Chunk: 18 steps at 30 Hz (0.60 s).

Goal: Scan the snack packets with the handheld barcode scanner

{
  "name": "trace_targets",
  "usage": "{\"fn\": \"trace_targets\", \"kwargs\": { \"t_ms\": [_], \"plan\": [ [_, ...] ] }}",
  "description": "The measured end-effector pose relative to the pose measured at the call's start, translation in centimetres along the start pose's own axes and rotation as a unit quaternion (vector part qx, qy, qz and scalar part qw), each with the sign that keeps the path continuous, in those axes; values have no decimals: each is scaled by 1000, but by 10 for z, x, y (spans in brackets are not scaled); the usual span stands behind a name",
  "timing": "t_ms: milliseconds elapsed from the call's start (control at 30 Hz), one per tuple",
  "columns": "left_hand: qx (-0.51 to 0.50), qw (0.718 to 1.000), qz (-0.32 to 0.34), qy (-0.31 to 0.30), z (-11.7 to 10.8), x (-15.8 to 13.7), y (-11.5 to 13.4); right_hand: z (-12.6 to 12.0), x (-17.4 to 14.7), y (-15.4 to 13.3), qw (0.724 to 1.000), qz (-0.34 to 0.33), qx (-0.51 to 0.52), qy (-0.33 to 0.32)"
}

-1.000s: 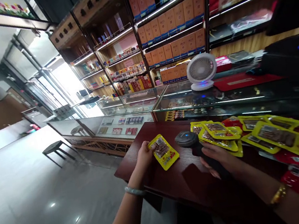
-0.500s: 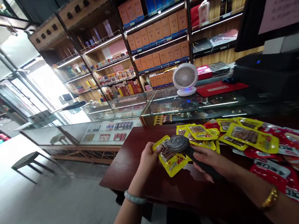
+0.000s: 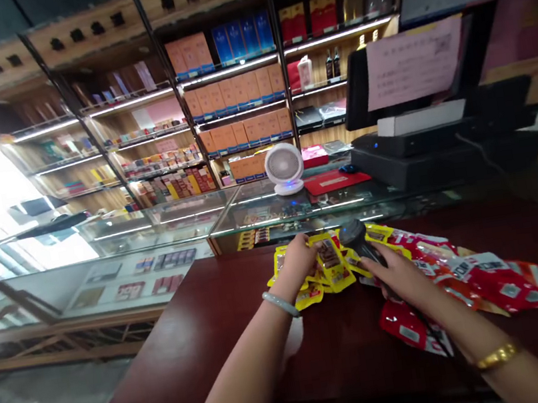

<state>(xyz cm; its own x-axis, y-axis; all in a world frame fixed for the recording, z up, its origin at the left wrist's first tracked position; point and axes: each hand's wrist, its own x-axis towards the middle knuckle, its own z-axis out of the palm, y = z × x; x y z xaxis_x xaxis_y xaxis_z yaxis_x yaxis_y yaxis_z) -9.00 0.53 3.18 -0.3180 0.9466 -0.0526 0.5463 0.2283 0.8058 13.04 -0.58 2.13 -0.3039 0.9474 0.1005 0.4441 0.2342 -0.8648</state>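
Observation:
My left hand (image 3: 300, 261) is closed on the upper edge of a yellow snack packet (image 3: 334, 266) with a clear window showing brown food. More yellow packets (image 3: 310, 298) lie beneath and beside it on the dark red table. In my right hand (image 3: 397, 271) is a black handheld barcode scanner (image 3: 354, 236), its handle wrapped by the fingers. The scanner's head is just right of the packet, and its cable runs down past my right forearm. Red snack bags (image 3: 495, 279) lie spread to the right, and another red bag (image 3: 409, 330) lies below my right hand.
Behind the table (image 3: 180, 349) stands a glass display counter (image 3: 174, 212). On it are a white fan (image 3: 285, 167), a red mat (image 3: 337, 180) and a monitor (image 3: 411, 72) with a pink paper. Shelves of boxed goods (image 3: 237, 92) line the wall.
The view has turned right. My left hand has moved from the packet under the scanner to one among the yellow pile. The scanner has shifted right, apart from the packet.

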Motion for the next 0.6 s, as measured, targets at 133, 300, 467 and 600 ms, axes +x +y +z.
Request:
{"fn": "trace_targets", "kwargs": {
  "t_ms": [133, 300, 467, 600],
  "plan": [
    [62, 998, 11, -11, 8, 7, 5, -7, 5, 18, 985, 4, -171, 21],
    [88, 988, 96, 77, -12, -9, -3, 1, 4, 25, 963, 3, -268, 5],
    [22, 979, 133, 152, -76, -52, -56, -13, 22, 15, 949, 8, -315, 29],
    [-16, 954, 69, 291, -153, -128, -139, -49, 16, 73, 935, 22, -346, 73]
  ]
}}
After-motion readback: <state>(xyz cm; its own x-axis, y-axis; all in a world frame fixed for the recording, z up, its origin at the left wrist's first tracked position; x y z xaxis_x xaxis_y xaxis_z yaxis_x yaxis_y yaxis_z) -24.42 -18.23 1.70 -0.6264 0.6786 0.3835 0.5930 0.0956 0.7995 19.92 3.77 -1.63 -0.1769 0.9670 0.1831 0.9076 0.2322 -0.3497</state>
